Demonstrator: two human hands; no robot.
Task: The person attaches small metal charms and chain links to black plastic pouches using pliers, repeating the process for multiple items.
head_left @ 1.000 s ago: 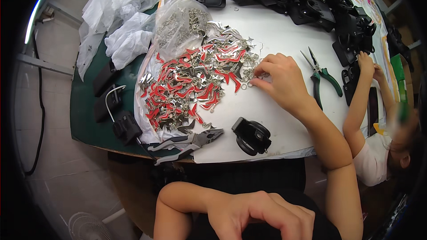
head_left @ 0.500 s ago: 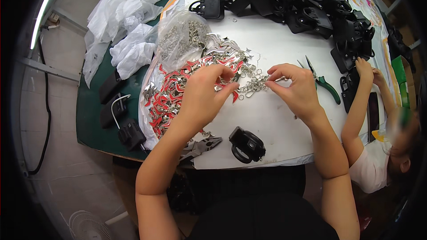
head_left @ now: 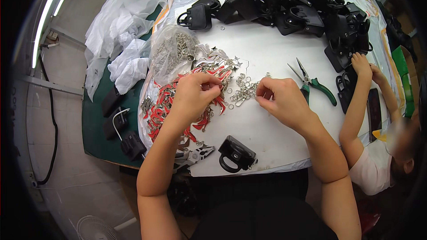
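Head: left hand [head_left: 194, 97], right hand [head_left: 284, 101] apart, curled.

Crumpled white plastic [head_left: 126, 24], black cable [head_left: 56, 133]; pale fan [head_left: 94, 229]

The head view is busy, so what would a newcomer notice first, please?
Probably the heap of shiny red and silver charms left of centre, partly hidden by the left hand. The pile of small black handbags at upper right also stands out, with green-handled pliers below.

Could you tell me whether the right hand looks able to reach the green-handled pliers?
Probably yes: the green-handled pliers lie close to the right hand, on its right, with nothing visible in the way.
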